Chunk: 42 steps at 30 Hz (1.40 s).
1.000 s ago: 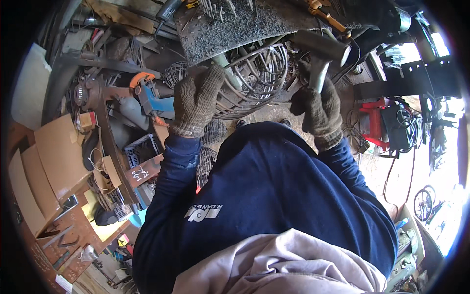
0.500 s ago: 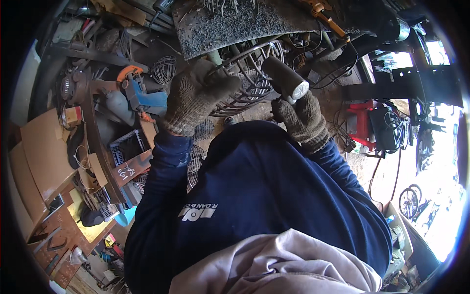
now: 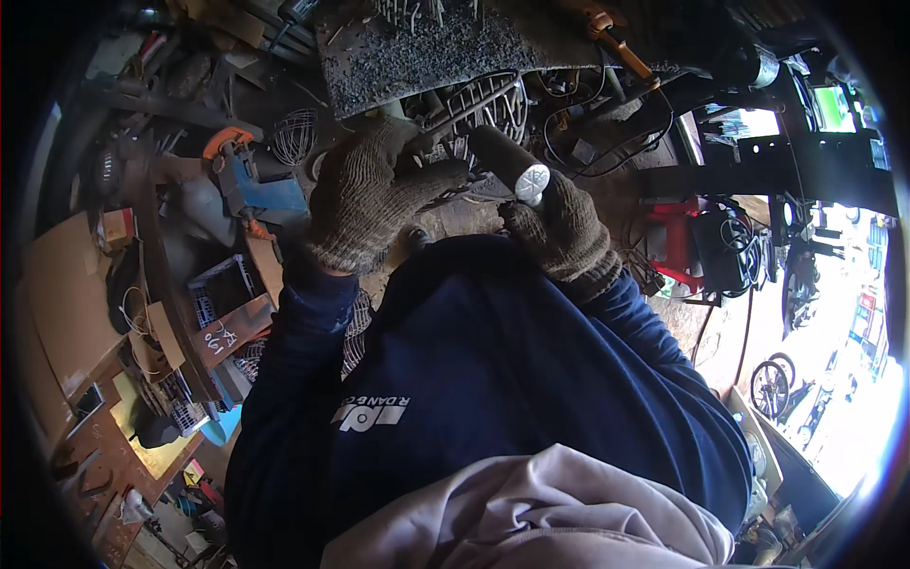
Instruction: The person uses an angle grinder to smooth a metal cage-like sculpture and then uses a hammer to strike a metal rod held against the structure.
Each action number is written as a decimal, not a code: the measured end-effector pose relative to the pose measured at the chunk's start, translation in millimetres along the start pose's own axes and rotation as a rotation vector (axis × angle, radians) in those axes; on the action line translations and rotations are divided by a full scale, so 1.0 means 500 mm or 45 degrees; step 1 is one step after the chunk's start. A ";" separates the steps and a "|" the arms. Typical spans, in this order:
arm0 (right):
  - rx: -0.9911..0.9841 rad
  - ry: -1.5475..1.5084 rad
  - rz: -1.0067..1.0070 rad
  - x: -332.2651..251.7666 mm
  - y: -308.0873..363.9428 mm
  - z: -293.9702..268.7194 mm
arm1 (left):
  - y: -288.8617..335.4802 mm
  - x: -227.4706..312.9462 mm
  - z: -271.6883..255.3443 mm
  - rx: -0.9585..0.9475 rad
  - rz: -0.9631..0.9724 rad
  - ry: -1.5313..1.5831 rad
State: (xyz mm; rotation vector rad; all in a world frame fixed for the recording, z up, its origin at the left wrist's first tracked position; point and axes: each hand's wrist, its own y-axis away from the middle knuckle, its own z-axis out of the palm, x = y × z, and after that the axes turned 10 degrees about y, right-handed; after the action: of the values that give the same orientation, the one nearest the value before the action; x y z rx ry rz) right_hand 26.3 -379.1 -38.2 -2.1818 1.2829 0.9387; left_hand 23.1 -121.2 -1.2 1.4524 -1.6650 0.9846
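My left hand (image 3: 362, 201), in a grey-brown knitted glove, is closed around the rim of a metal wire basket (image 3: 500, 102). The basket is tilted, its curved bars pointing away from me. In my gloved right hand (image 3: 567, 228) is a hammer (image 3: 504, 157) with a thick dark cylindrical head and a shiny, worn round face turned toward me. Its handle is mostly hidden by the fingers. The hammer head is close to the basket's bars; whether they touch I cannot tell.
Ahead stands a metal-topped workbench (image 3: 417, 62) strewn with dark grit, an orange-handled clamp (image 3: 621, 52) at its right. To my left are a blue tool with an orange part (image 3: 248, 180), another wire basket (image 3: 296, 136) and cardboard (image 3: 71, 294). A red stool (image 3: 671, 248) and cables are on the right.
The hammer has moved left, closer to my left hand. The basket has tipped, with its bars now farther away from me. The whole view has shifted slightly.
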 end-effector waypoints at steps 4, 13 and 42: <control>-0.113 -0.119 0.051 -0.011 -0.005 -0.015 | -0.007 0.011 -0.003 -0.052 -0.015 0.044; -0.012 -0.162 0.007 -0.009 0.010 -0.030 | -0.006 0.024 0.009 -0.043 0.014 0.037; -0.085 -0.468 0.283 -0.040 0.020 -0.056 | -0.028 -0.027 0.006 -0.130 0.235 0.033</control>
State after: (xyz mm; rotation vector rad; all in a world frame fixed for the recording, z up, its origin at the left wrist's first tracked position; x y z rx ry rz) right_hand 20.1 -390.6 -4.8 -1.8223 1.3404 1.4122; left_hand 38.7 -118.8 -13.1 1.2318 -1.8280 0.9968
